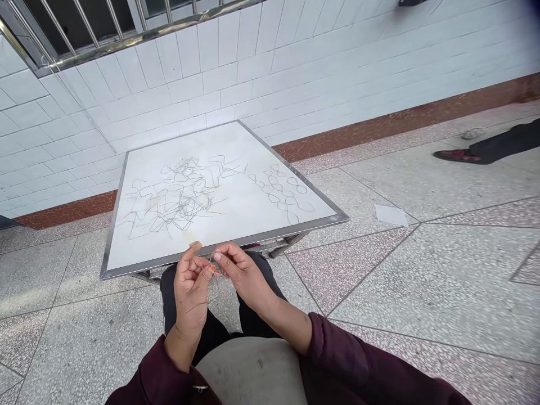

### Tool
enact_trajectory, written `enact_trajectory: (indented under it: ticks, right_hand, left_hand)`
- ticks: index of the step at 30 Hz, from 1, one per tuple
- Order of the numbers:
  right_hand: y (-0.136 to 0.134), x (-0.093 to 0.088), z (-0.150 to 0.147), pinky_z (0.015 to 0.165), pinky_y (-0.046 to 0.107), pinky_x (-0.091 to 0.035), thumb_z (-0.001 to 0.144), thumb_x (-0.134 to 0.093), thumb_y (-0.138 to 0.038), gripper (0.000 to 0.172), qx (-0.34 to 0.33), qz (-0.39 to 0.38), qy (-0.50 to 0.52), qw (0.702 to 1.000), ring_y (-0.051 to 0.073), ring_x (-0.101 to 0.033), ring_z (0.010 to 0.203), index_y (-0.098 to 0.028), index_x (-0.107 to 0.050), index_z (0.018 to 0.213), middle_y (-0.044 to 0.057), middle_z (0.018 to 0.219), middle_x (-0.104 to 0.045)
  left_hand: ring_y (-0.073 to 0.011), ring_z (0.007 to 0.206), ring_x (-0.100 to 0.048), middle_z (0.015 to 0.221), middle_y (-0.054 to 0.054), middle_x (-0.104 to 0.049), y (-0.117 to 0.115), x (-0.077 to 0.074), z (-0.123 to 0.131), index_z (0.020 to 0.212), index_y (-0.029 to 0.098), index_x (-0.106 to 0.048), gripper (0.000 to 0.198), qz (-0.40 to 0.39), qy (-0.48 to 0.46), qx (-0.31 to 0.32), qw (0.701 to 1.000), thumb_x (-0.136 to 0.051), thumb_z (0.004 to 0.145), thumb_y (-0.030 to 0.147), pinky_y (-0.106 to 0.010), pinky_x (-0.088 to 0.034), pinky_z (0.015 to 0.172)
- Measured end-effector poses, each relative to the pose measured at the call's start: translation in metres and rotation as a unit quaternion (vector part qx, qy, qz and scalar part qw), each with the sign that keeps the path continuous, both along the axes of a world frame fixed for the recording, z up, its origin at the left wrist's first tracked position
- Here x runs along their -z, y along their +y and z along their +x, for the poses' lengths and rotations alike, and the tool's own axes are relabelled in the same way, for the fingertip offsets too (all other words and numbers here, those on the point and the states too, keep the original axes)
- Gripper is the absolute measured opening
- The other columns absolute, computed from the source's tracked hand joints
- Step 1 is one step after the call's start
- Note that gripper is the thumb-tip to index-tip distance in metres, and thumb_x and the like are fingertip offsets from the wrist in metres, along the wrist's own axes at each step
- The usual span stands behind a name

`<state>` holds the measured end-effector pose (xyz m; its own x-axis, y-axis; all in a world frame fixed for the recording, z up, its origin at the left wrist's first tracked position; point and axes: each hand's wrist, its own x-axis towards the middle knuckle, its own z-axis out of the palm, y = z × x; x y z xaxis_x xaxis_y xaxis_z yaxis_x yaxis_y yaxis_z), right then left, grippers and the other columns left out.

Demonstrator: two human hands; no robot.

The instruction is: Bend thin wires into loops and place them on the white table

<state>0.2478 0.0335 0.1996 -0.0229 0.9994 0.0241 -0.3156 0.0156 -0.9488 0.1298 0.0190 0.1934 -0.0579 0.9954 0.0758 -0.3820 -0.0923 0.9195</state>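
Head view: left hand (192, 289) and right hand (240, 275) pinch 1 bent wire (218, 289) between them, grips closed.

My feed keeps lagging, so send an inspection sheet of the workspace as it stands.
Surface: white table, metal-rimmed, by the knees.
Job's things: bent wire held over the lap.
Clutter: tangled wire pile mid-table; looped wire shapes laid at its right.
Grippers: left hand and right hand both pinch the bent wire.
Cables: nothing seen.
Surroundings: tiled wall, terrazzo floor, paper scrap, another person's shoe.
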Motion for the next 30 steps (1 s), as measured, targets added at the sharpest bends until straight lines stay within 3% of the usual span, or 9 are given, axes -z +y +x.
enact_trajectory:
  ticks: [5,11,16,21,27,30]
  right_hand:
    - [-0.001,-0.002,-0.001,0.06,0.029,-0.039,0.084,-0.069,-0.047,0.026,-0.018,-0.004,0.01,1.0,0.014,-0.042,0.061,-0.024,-0.059,0.078,-0.003,0.069,-0.049]
    - [-0.005,0.001,-0.001,0.059,0.03,-0.038,0.087,-0.066,-0.041,0.021,0.012,0.02,-0.018,1.0,0.013,-0.042,0.061,-0.024,-0.06,0.078,-0.002,0.072,-0.05]
    - [-0.002,0.002,0.003,0.065,0.032,-0.039,0.087,-0.065,-0.035,0.015,0.043,0.078,-0.087,0.992,0.016,-0.047,0.067,-0.024,-0.064,0.076,0.0,0.075,-0.055]
    - [0.005,-0.005,0.011,0.071,0.035,-0.041,0.085,-0.069,-0.04,0.017,0.043,0.117,-0.129,0.984,0.02,-0.052,0.074,-0.026,-0.07,0.075,0.002,0.074,-0.06]
    - [0.0,-0.012,0.017,0.063,0.032,-0.042,0.093,-0.054,-0.057,0.035,-0.037,0.049,-0.032,0.998,0.016,-0.051,0.066,-0.026,-0.069,0.095,0.002,0.081,-0.059]
    - [-0.003,-0.01,0.017,0.063,0.03,-0.042,0.09,-0.061,-0.054,0.031,-0.069,0.015,0.004,0.998,0.015,-0.052,0.068,-0.024,-0.066,0.097,0.001,0.079,-0.059]
  left_hand:
    - [-0.0088,0.067,-0.059,0.074,0.004,-0.062,-0.001,-0.001,0.0,0.124,0.024,-0.06,0.047,-0.027,-0.003,-0.003,1.0,-0.077,0.08,0.027,-0.021,-0.048,0.067]
    - [-0.0096,0.067,-0.063,0.072,0.004,-0.063,-0.005,-0.004,0.002,0.119,0.024,-0.063,0.045,-0.023,-0.032,0.009,0.999,-0.079,0.078,0.026,-0.025,-0.052,0.073]
    - [-0.0099,0.066,-0.064,0.071,0.004,-0.064,-0.006,0.0,-0.001,0.118,0.023,-0.065,0.043,-0.01,-0.004,-0.006,1.0,-0.079,0.078,0.027,-0.024,-0.052,0.07]
    - [-0.0121,0.072,-0.064,0.073,0.002,-0.066,-0.006,0.0,-0.004,0.115,0.022,-0.067,0.036,-0.012,0.06,0.003,0.998,-0.077,0.08,0.028,-0.026,-0.052,0.073]
    - [-0.0131,0.073,-0.066,0.075,0.001,-0.069,-0.006,-0.005,-0.004,0.113,0.022,-0.066,0.035,0.012,0.052,-0.059,0.997,-0.076,0.081,0.029,-0.027,-0.054,0.074]
    - [-0.0138,0.076,-0.068,0.077,0.002,-0.069,-0.005,-0.005,-0.004,0.114,0.023,-0.065,0.035,0.014,0.043,-0.099,0.994,-0.077,0.081,0.027,-0.028,-0.055,0.078]
